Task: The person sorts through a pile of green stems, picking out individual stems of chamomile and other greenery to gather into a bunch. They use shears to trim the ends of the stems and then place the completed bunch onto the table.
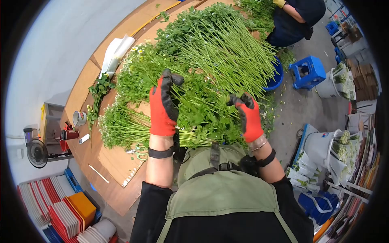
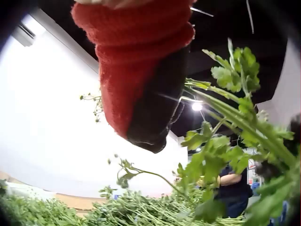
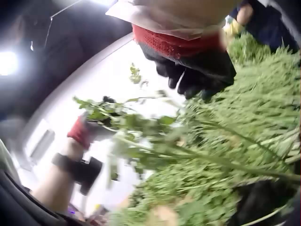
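Observation:
A red glove with black palm and fingers covers the left hand (image 1: 164, 103), whose fingers curl round leafy green stems (image 2: 244, 120). These stems jut from the fist toward the right in the left wrist view. My right hand (image 1: 247, 115), gloved alike, hovers over the right side of the heap with bent fingers; in the right wrist view this hand (image 3: 193, 63) is above blurred leafy stems (image 3: 207, 157). Whether its fingertips pinch a stem is hidden. Beneath both hands lies a broad pile of greenery (image 1: 202, 109).
Long-stemmed bundles (image 1: 227, 52) cover the table's far part. Scissors (image 1: 141, 152), a white wrapped bunch (image 1: 115, 54) and a mug (image 1: 79, 118) are on the table (image 1: 117, 198). A blue stool (image 1: 308, 73) stands on the right, near another person (image 1: 293, 22) and white buckets (image 1: 318, 148).

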Demonstrator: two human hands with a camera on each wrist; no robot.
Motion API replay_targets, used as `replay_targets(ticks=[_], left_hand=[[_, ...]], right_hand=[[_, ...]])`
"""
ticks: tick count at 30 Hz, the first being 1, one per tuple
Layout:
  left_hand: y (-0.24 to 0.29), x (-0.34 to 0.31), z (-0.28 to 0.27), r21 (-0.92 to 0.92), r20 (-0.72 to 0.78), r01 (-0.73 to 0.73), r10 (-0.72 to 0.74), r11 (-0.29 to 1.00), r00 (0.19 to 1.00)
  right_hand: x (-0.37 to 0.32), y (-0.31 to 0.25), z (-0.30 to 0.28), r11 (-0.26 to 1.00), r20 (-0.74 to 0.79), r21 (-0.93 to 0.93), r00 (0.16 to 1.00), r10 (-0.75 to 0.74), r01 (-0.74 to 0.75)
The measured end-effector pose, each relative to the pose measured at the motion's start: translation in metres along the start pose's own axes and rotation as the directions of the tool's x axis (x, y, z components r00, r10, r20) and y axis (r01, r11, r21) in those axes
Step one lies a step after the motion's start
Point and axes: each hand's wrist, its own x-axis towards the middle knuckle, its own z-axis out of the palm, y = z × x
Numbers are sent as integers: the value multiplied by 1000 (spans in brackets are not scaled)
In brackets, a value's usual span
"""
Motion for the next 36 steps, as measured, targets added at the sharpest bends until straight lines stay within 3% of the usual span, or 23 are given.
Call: replay_targets(ticks=[2, 4, 5, 6, 7, 8, 9, 10, 11, 13, 14, 15, 17, 19, 21, 22, 25, 26, 29, 31, 33, 35, 36], left_hand=[[9, 3, 2, -19, -12, 10, -11, 1000, 1000], [18, 3, 20, 20, -46, 9, -8, 1000, 999], [17, 1, 25, 20, -40, 15, -14, 1000, 999], [16, 0, 29, 203, 37, -62, 56, 977, 998], [15, -2, 35, 370, 128, -153, 113, 916, 985], [20, -6, 50, 236, 146, -63, 29, 970, 989], [12, -8, 54, 213, 32, 60, -68, 975, 997], [-7, 2, 45, 170, 17, -68, 66, 983, 998], [-7, 11, 41, 131, -7, -198, 200, 971, 980], [20, 22, 25, 162, -57, -203, 214, 966, 975], [27, 28, 18, -15, 2, -301, 301, 954, 954], [38, 33, 10, -141, -42, -349, 347, 926, 937], [62, 44, -11, -118, -233, -384, 350, 916, 907], [60, 48, -15, -67, -216, -412, 390, 909, 895], [45, 46, -5, -137, -273, -333, 288, 933, 918], [42, 49, -8, -23, -357, -397, 363, 918, 861], [38, 55, -12, -141, -240, -397, 358, 907, 902], [31, 59, -16, -112, -311, -371, 322, 922, 894], [31, 64, -20, -22, -434, -358, 314, 933, 844], [36, 56, -17, 30, -362, -335, 322, 942, 875], [31, 48, -4, -34, -354, -161, 139, 986, 925], [19, 45, 6, -70, -305, -201, 171, 977, 937], [14, 42, 12, -161, -283, -138, 89, 977, 955]], right_hand=[[0, -10, -1, 993, 29, -97, 997, 67, -64], [-2, -24, 11, 980, 178, -72, 969, -173, 188], [-1, -33, 21, 980, 169, -73, 970, -172, 187], [3, -43, 34, 922, 306, -203, 916, -260, 330], [5, -47, 45, 824, 448, -307, 837, -316, 476], [6, -43, 53, 662, 489, -507, 817, -306, 551], [7, -36, 61, 452, 529, -663, 801, -281, 597], [5, -31, 68, 650, 465, -634, 878, -111, 418], [0, -28, 68, 650, 466, -633, 878, -113, 420], [-7, -18, 63, 681, 509, -627, 861, -10, 379], [-8, -6, 52, 569, 558, -616, 811, -173, 545], [-9, 1, 37, 570, 564, -612, 808, -170, 547], [-9, 12, 7, 384, 653, -638, 733, -188, 667], [-4, 20, -16, 325, 661, -661, 730, -175, 677], [-4, 40, -46, 275, 660, -684, 734, -159, 676], [-2, 56, -65, 238, 613, -748, 783, -108, 619], [3, 72, -92, 171, 553, -816, 832, -44, 552], [2, 74, -96, 162, 534, -834, 846, -2, 527], [0, 52, -92, 231, 444, -870, 896, -21, 436], [-4, 20, -64, 300, 435, -857, 900, -16, 419], [-5, -7, -19, 294, 478, -796, 848, -229, 528], [3, -12, 20, 227, 485, -752, 753, -445, 619], [12, -15, 33, 224, 481, -758, 757, -442, 613]])
